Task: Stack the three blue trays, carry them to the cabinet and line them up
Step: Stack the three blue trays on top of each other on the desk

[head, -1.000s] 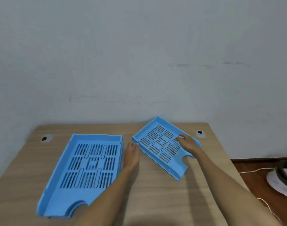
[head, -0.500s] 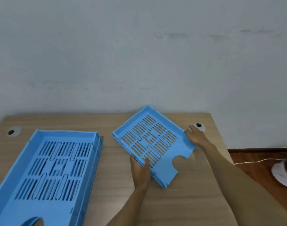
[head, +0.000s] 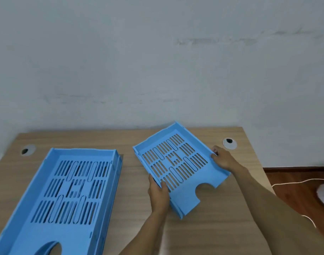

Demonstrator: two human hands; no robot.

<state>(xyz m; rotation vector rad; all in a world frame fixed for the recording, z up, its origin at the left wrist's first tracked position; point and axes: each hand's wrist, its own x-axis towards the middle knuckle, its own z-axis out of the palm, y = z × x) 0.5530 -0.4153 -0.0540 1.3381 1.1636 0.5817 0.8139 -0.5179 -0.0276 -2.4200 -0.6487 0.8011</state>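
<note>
Stacking is in hand: the single blue tray [head: 177, 162], skewed on the right of the desk [head: 131, 144], is gripped at both edges by left hand [head: 158, 194] and right hand [head: 222, 159], to be lifted leftward onto the nested trays [head: 69, 192].

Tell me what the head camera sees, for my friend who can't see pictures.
Two hands, left hand and right hand, hold a blue tray by its sides over a wooden desk. A blue tray stack lies to its left.
</note>
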